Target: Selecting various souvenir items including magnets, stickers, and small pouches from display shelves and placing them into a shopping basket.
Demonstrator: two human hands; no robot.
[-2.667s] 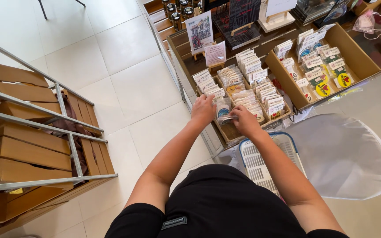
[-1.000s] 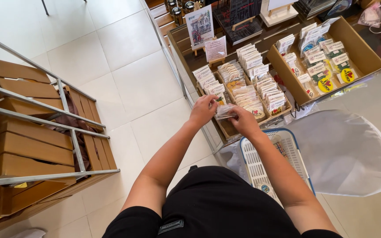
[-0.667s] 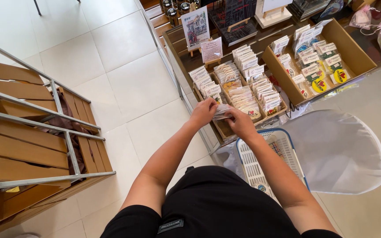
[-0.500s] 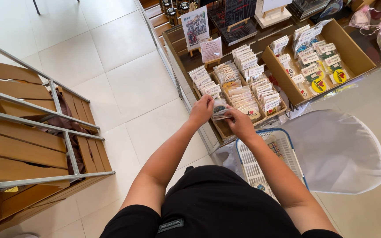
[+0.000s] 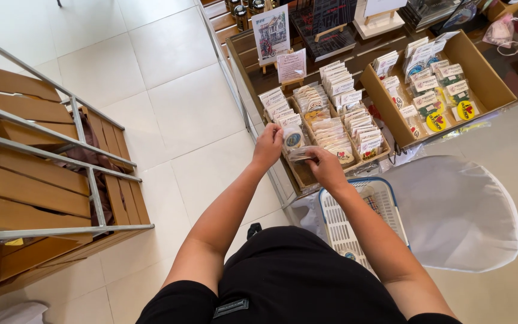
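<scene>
The person's left hand point(image 5: 269, 146) is curled, its fingers pinching a small clear packet with a round blue-and-white item point(image 5: 293, 139) at the front of a shallow cardboard tray point(image 5: 299, 174). The right hand point(image 5: 326, 167) is bent at the knuckles, thumb and fingers pinching one end of a flat clear plastic sleeve point(image 5: 301, 152) that lies between the 2 hands, just over the tray's near rows. The tray holds upright rows of small packaged items point(image 5: 337, 120) with white header cards. Just right stands a second cardboard box point(image 5: 488, 77) with more packets. Below the right forearm sits a white plastic basket with a blue rim point(image 5: 367, 216), beside a white rounded seat point(image 5: 457, 216). Wooden crates point(image 5: 25, 186) on a metal rack stand well apart at left
</scene>
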